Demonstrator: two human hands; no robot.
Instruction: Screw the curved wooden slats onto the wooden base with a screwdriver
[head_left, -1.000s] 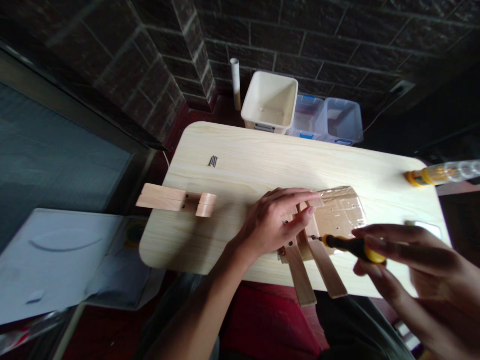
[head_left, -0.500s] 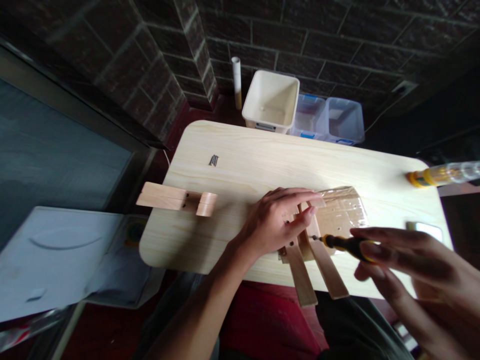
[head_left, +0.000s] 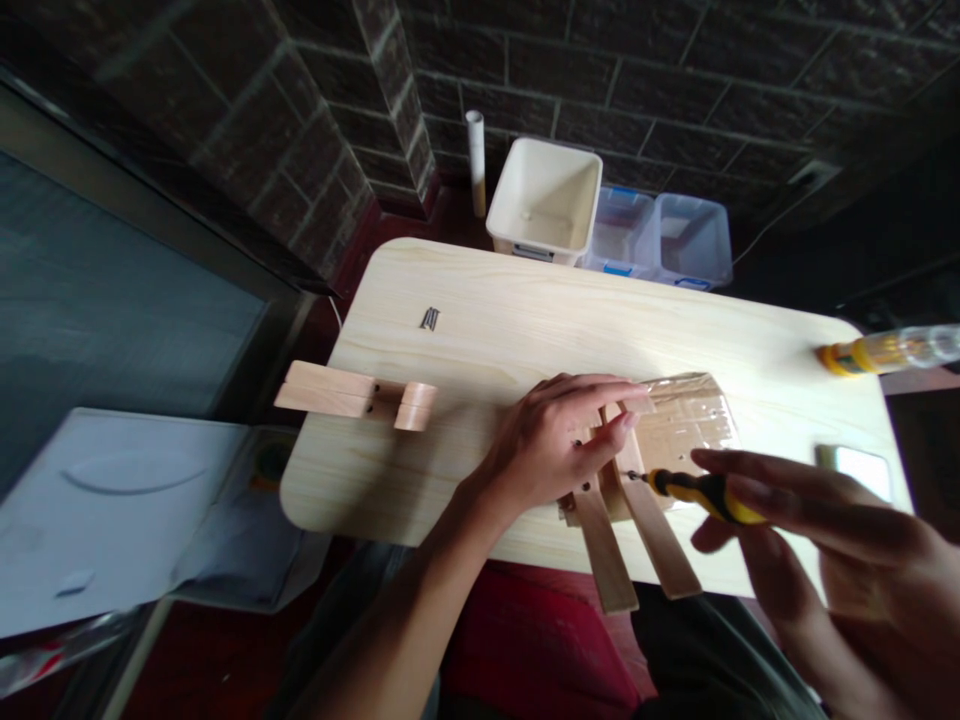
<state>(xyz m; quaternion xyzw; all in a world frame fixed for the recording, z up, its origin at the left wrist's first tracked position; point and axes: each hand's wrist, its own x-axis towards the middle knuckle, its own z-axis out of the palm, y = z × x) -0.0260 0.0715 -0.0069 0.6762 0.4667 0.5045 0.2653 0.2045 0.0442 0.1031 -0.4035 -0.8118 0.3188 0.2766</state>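
- Yellow-and-black screwdriver (head_left: 701, 495): lies nearly level at lower right, tip pointing left against the wood; the hold has crept slightly left along its handle since a moment ago.
- Right hand (head_left: 821, 525): grip pinching the handle, thumb beneath, fingers above.
- Left hand (head_left: 544, 445): grip pressed over the strips, fingers curled.
- Two wooden strips (head_left: 606, 545): lower centre, on the bench (head_left: 480, 300), long axes running toward the bottom edge, lower ends leaning right; upper ends rest on taped cardboard (head_left: 686, 430).

Visible body parts: left hand (head_left: 551, 450) and right hand (head_left: 840, 540), both bare, with long, slender fingers and short-trimmed fingernails (head_left: 624, 421). The left forearm (head_left: 397, 620) is bare and slim. Lower body: loose grey-green trousers (head_left: 712, 650) of matt fabric cover both thighs. A red fabric area (head_left: 540, 650) lies between the thighs; whether it is a garment cannot be determined.
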